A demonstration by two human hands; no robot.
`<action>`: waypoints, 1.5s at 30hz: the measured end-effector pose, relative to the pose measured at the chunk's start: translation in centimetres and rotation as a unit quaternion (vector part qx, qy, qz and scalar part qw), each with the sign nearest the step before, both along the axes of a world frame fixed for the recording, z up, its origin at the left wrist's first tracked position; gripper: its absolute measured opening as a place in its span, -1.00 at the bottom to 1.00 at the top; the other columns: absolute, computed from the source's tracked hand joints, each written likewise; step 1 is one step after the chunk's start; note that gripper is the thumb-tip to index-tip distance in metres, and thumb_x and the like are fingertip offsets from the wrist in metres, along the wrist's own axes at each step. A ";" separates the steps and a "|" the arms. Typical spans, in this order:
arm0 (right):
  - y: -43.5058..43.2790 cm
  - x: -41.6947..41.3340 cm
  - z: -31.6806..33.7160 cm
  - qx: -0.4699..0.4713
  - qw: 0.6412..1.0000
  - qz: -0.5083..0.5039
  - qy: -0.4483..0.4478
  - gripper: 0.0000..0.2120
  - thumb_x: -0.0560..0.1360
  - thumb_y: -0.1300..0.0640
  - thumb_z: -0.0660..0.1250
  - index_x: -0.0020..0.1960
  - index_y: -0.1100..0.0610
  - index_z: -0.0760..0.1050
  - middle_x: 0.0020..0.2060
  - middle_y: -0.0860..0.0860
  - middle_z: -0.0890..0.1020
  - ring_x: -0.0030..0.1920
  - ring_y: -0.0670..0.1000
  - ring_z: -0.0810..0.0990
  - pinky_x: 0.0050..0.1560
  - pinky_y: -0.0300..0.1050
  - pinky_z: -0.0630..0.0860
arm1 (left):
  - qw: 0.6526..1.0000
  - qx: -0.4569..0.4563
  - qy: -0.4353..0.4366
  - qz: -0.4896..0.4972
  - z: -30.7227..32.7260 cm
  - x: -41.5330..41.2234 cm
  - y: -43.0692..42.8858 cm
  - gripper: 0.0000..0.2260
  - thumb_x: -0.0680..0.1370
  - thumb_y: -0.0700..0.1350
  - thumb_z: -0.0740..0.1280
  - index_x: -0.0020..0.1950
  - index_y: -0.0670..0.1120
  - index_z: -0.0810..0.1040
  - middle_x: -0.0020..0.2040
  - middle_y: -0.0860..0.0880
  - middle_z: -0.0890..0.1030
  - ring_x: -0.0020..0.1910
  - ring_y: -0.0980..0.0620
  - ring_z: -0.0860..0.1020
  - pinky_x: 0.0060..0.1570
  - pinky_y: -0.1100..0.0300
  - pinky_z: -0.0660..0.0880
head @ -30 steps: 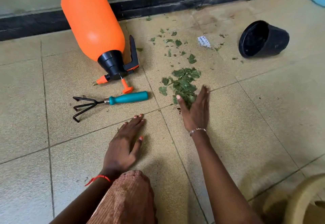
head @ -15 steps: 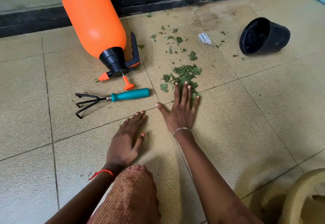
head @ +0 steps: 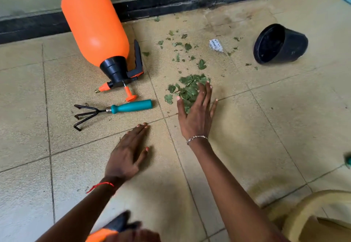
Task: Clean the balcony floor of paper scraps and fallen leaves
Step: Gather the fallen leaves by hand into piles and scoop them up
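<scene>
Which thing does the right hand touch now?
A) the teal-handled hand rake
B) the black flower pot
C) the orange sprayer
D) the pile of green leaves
D: the right hand lies with straight fingers on the pile of green leaves, while the left hand rests flat on the floor tiles.

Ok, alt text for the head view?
A person's right hand lies flat on a pile of green leaves on a tiled floor, the left hand flat on the tiles beside it. Around lie scattered leaf bits, a paper scrap, a tipped black pot, an orange sprayer and a hand rake.
</scene>
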State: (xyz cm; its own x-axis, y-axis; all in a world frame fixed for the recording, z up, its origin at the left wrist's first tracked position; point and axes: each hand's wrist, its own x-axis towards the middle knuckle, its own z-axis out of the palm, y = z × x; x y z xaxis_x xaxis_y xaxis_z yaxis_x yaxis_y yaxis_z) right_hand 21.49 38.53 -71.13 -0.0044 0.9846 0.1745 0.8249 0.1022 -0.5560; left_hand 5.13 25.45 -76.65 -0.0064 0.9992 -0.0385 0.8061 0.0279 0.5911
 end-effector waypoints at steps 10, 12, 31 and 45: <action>-6.4 9.6 12.5 -0.198 0.980 0.011 0.009 -0.35 0.54 -0.11 0.17 0.49 0.12 0.01 0.50 0.10 0.08 0.51 0.05 0.03 0.49 0.08 -0.04 | 0.975 -0.203 -0.078 0.043 13.3 3.9 3.5 -0.68 0.61 -0.04 0.22 0.34 -0.09 0.49 0.41 -0.02 0.40 0.39 -0.01 0.37 0.38 0.16 0.21; -6.7 10.4 15.8 -0.231 0.972 0.022 0.044 -0.35 0.53 -0.11 0.19 0.49 0.12 0.02 0.49 0.10 0.12 0.49 0.08 0.10 0.48 0.06 -0.02 | 0.975 -0.190 -0.102 0.058 17.3 5.4 3.5 -0.70 0.61 -0.07 0.23 0.31 -0.11 0.53 0.38 -0.03 0.43 0.38 0.00 0.39 0.30 0.25 0.24; 5.6 11.1 22.9 -0.396 0.906 -0.095 0.115 -0.44 0.56 -0.02 0.20 0.46 0.16 0.13 0.46 0.09 0.18 0.36 0.12 0.34 0.23 -0.10 0.33 | 0.960 -0.241 -0.141 0.034 25.7 6.0 16.6 -0.71 0.62 -0.08 0.22 0.30 -0.14 0.49 0.38 -0.07 0.45 0.38 0.03 0.37 0.23 0.44 0.14; 17.4 9.4 0.8 -0.263 0.950 -0.164 -0.045 -0.30 0.56 -0.16 0.11 0.53 0.13 -0.09 0.52 0.12 -0.09 0.51 0.08 -0.13 0.47 0.03 -0.14 | 0.988 -0.120 -0.078 -0.064 7.4 3.1 29.0 -0.46 0.58 -0.01 0.26 0.47 -0.19 0.21 0.52 -0.14 0.13 0.49 -0.06 0.15 0.45 0.09 0.11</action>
State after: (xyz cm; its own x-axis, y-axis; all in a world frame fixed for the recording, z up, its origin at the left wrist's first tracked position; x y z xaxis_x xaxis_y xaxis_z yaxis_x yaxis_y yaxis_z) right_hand 30.91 55.94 -70.38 0.3252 0.8866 -0.3290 0.8116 -0.4402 -0.3841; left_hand 8.28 54.45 -69.24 0.1438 0.9534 -0.2654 0.7112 0.0870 0.6975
